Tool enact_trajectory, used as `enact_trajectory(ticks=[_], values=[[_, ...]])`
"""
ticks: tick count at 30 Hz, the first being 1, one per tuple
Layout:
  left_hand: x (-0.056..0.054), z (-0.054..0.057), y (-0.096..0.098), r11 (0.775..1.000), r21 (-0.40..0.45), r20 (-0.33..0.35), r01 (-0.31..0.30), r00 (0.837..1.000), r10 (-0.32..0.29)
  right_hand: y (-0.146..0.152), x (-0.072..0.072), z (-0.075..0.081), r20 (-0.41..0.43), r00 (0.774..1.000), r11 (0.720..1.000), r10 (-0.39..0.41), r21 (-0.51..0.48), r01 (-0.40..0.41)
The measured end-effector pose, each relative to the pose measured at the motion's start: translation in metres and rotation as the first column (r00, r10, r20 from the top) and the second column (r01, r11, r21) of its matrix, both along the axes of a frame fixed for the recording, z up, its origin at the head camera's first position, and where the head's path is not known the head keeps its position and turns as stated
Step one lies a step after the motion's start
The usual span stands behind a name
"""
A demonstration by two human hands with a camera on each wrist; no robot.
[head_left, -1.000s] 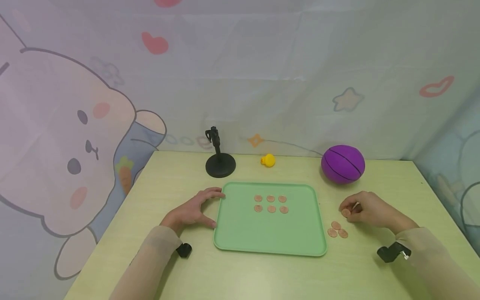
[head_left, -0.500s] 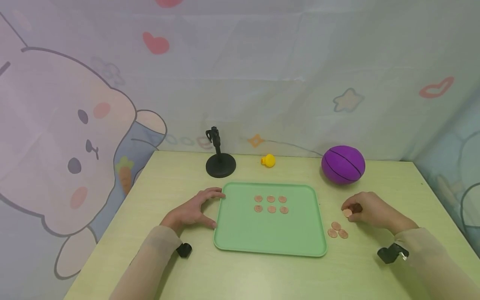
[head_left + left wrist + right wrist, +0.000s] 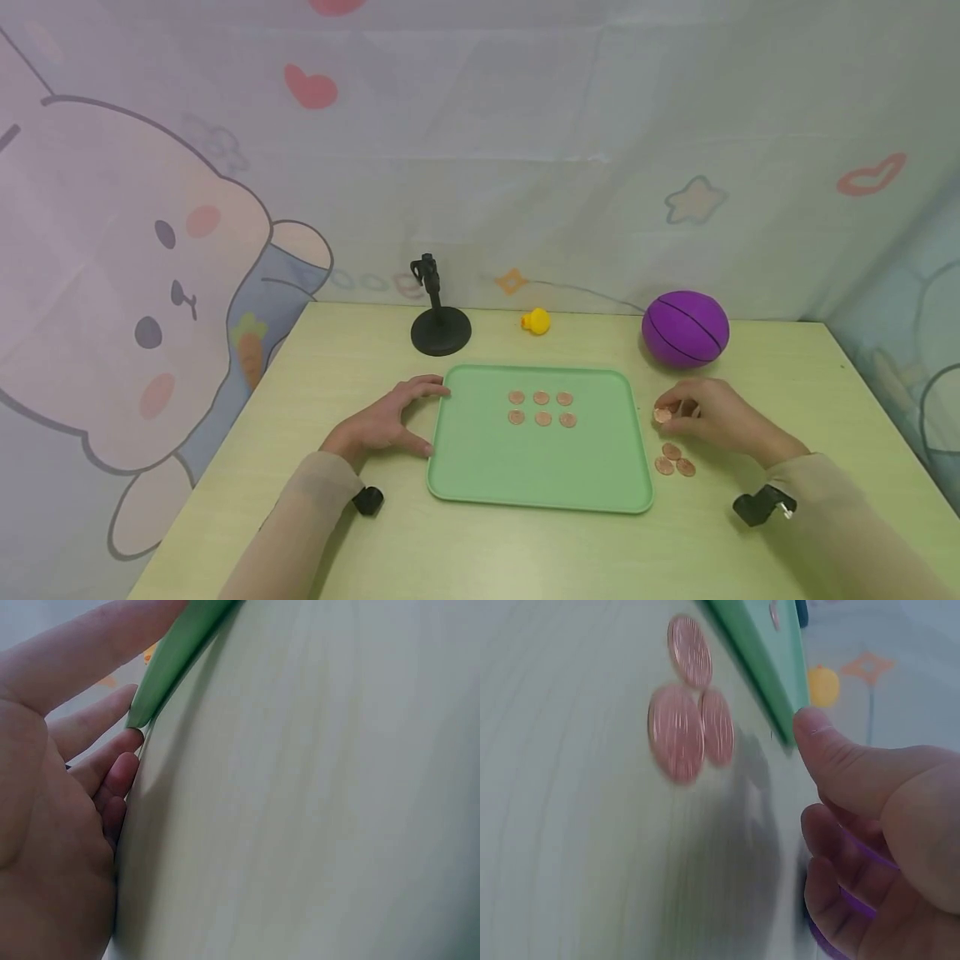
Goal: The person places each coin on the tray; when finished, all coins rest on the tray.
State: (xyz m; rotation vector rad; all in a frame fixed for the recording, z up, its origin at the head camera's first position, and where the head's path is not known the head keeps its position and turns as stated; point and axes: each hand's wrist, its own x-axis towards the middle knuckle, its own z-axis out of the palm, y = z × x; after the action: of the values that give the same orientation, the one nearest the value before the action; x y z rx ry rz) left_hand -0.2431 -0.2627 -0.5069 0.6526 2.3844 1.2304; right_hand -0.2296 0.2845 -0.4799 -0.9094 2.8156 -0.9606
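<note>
A copper-coloured coin is pinched between the thumb and fingers of my right hand, just beyond the right edge of a light green tray. Three similar coins lie close together on the table below that hand; the right wrist view shows these coins near the tray's corner, while the pinched one is hidden behind the thumb. Inside the tray, several coins form two rows. My left hand rests at the tray's left side, thumb and fingers spread and touching its rim.
Behind the tray stand a black stand with a round base and a small yellow toy. A purple ball with black lines sits at the back right. A printed curtain hangs behind the pale table.
My right hand has moved left toward the tray, carrying the pinched coin away from beside the three loose coins. The left hand and the tray have stayed in place.
</note>
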Motion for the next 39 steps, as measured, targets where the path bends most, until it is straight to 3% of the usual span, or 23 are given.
enact_trajectory(ticks=[6,17,27,34,39], values=[[0.000,-0.001,0.001,1.000,0.018,0.003,0.004,1.000,-0.004,-0.026,-0.002,-0.001,0.045,0.998,0.998,0.040,-0.058,-0.037],[0.000,-0.002,0.001,1.000,0.009,-0.008,0.001,1.000,-0.001,-0.075,-0.010,0.004,0.087,0.993,0.997,0.079,-0.010,-0.079],[0.001,0.001,0.002,1.000,0.009,-0.016,0.008,1.000,-0.008,-0.124,-0.013,0.003,0.003,0.983,0.983,0.185,-0.019,-0.184],[0.000,0.002,0.001,1.000,0.000,-0.031,0.019,0.999,-0.019,-0.153,-0.009,0.004,0.000,0.979,0.979,0.204,-0.010,-0.204],[-0.001,0.001,0.001,1.000,-0.001,-0.035,0.021,0.999,-0.021,-0.169,-0.007,0.001,-0.025,0.978,0.978,0.205,0.053,-0.204]])
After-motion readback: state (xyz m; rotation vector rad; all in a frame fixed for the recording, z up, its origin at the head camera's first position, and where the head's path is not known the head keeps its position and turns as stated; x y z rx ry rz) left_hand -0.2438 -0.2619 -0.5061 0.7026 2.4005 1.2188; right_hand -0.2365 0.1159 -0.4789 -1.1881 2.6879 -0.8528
